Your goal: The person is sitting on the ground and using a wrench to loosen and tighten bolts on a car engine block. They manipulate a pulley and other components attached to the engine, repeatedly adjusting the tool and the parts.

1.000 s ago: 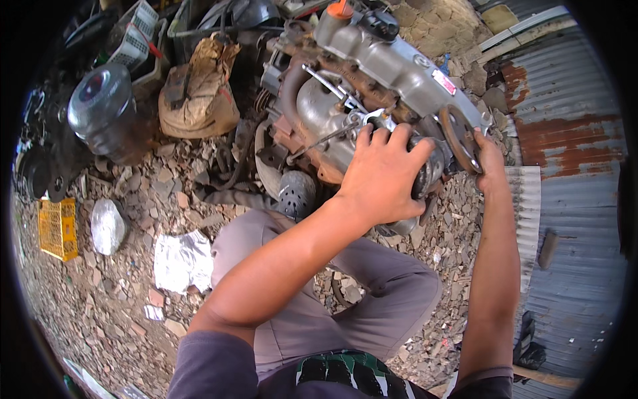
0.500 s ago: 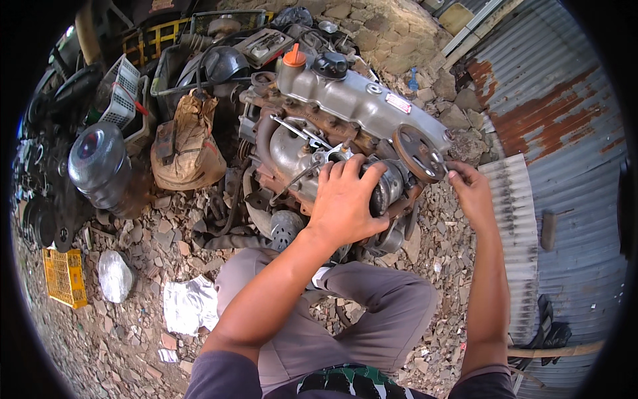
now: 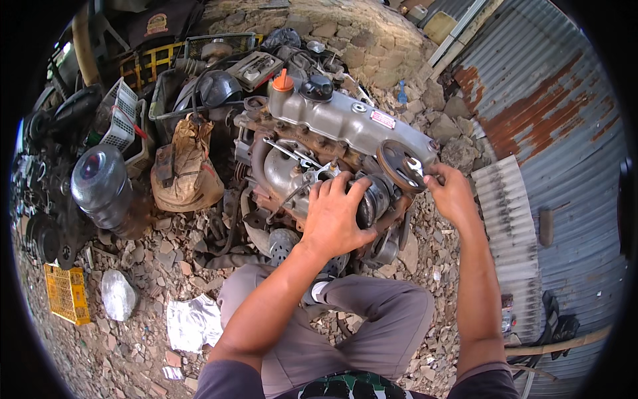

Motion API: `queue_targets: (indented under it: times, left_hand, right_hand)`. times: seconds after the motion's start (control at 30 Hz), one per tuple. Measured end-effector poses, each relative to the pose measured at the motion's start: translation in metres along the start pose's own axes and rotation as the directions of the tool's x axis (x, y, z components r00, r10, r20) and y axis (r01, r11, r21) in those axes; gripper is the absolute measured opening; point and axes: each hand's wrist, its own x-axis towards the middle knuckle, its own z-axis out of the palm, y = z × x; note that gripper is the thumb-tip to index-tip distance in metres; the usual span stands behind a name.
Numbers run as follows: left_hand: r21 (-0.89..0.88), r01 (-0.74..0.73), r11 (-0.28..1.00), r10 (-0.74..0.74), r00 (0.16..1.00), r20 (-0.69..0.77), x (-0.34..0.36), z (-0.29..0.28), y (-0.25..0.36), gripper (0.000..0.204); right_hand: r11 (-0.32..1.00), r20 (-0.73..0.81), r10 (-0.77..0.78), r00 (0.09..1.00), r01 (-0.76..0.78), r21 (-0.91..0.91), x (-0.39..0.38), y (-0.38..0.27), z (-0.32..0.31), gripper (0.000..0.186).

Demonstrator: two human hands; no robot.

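Note:
An engine [image 3: 399, 136] with a silver valve cover, an orange cap and rusty manifold parts lies on the rubble in front of my knees. My left hand [image 3: 335, 216] grips a dark, round pulley-like metal part [image 3: 373, 199] on its near side, fingers curled over the top. On the engine's right, my right hand [image 3: 448, 193] has its fingers closed on a silver open-ended wrench [image 3: 414, 167], whose head shows against a large brown-rimmed pulley [image 3: 392, 159]. A long silver tool or rod [image 3: 286, 149] rests across the manifold.
At left are a clear plastic jug [image 3: 96, 183], a dirty paper sack [image 3: 186, 176], a white basket [image 3: 116, 113], piled parts and a yellow crate [image 3: 66, 292]. Corrugated metal sheets [image 3: 565, 186] line the right, stones [image 3: 345, 33] the back, a white cloth [image 3: 193, 324] the ground.
The view has tilted, showing more clutter behind the engine. My right hand has shifted from the pulley's rim, and a wrench now shows in it. My left hand stays on the round part.

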Motion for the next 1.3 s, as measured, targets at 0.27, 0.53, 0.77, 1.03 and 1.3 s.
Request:
queue_targets:
  times: [0.27, 0.53, 0.77, 1.03, 1.3]
  left_hand:
    - [-0.007, -0.004, 1.0, 0.004, 1.0, -0.01, 0.0, 0.0, 0.001, 0.082]
    - [-0.015, -0.007, 1.0, 0.007, 1.0, -0.009, 0.002, 0.0, 0.0, 0.081]
    - [-0.005, -0.019, 1.0, 0.019, 1.0, 0.001, 0.002, 0.002, 0.001, 0.082]
    - [0.011, 0.005, 1.0, -0.005, 1.0, 0.024, 0.004, 0.0, 0.004, 0.084]
    - [-0.04, -0.032, 0.999, 0.031, 0.999, -0.03, 0.0, 0.002, -0.003, 0.088]
  right_hand:
    - [0.99, 0.068, 0.091, 0.993, -0.098, 0.105, -0.002, 0.006, 0.005, 0.031]
    - [0.993, 0.021, -0.012, 1.0, 0.009, 0.115, -0.002, 0.018, 0.006, 0.034]
    - [0.966, -0.204, -0.025, 0.979, 0.076, 0.246, -0.007, 0.038, 0.014, 0.037]
    - [0.858, -0.177, 0.01, 0.984, 0.083, 0.507, -0.024, 0.033, 0.013, 0.035]
    - [0.815, -0.095, 0.032, 0.995, 0.029, 0.579, -0.045, 0.024, 0.003, 0.041]
